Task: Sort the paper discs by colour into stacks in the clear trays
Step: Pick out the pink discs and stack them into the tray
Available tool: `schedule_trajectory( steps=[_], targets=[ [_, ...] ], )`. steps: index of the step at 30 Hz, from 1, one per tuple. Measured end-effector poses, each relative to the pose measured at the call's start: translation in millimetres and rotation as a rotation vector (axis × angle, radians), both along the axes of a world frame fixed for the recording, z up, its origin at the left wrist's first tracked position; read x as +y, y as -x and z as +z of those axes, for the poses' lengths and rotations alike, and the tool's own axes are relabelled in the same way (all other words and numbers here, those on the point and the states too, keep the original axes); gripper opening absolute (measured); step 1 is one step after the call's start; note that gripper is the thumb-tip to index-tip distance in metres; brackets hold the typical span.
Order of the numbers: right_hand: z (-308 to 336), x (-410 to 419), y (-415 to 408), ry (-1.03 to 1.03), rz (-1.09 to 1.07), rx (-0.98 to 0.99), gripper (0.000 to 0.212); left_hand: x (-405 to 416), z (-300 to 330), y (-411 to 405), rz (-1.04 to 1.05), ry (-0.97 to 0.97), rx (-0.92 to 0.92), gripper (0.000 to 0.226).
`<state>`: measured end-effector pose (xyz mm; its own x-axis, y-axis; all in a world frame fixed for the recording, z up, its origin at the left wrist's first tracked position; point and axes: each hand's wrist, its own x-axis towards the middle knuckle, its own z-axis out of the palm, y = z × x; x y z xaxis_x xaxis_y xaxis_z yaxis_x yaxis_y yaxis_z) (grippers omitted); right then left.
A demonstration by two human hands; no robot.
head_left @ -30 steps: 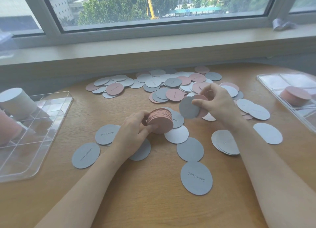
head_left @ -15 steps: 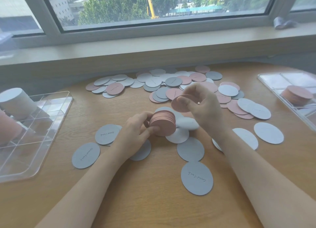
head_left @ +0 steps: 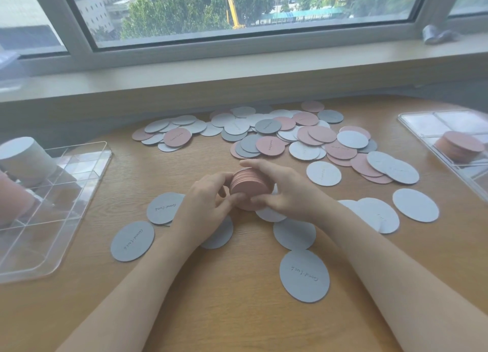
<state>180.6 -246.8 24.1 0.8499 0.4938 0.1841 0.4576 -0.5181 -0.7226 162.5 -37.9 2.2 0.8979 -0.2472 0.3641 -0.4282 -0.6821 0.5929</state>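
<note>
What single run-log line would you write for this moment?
left hand: grips pink disc stack | right hand: grips same stack | stack: above table | right tray: holds pink stack

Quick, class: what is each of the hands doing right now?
Left hand: fingers curled round the pink disc stack, holding it.
Right hand: also gripping the same stack.

Pink disc stack [head_left: 250, 186] held on edge mid-table; loose pink, grey discs [head_left: 269, 133] scattered behind.
</note>
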Motion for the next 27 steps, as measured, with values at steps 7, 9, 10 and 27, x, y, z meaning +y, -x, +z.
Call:
schedule_trajectory(
  steps=[7, 9, 10, 27],
  targets=[
    [-1, 0, -1, -0.052, -0.026, -0.05, 0.07, -3, -3, -1, -0.003, -0.032, -0.045, 0.052],
    [-6, 1, -2, -0.015, -0.006, -0.037, 0.07, -2, -7, -3, -0.023, -0.092, -0.003, 0.064],
    [-7, 2, -3, -0.009, 0.003, -0.034, 0.07, -1, -8, -4, -0.029, -0.107, 0.014, 0.069],
    [13, -94, -23, 0.481, -0.721, -0.072, 0.026, -3, 3, 3, -0.001, 0.069, 0.016, 0.033]
  ],
)
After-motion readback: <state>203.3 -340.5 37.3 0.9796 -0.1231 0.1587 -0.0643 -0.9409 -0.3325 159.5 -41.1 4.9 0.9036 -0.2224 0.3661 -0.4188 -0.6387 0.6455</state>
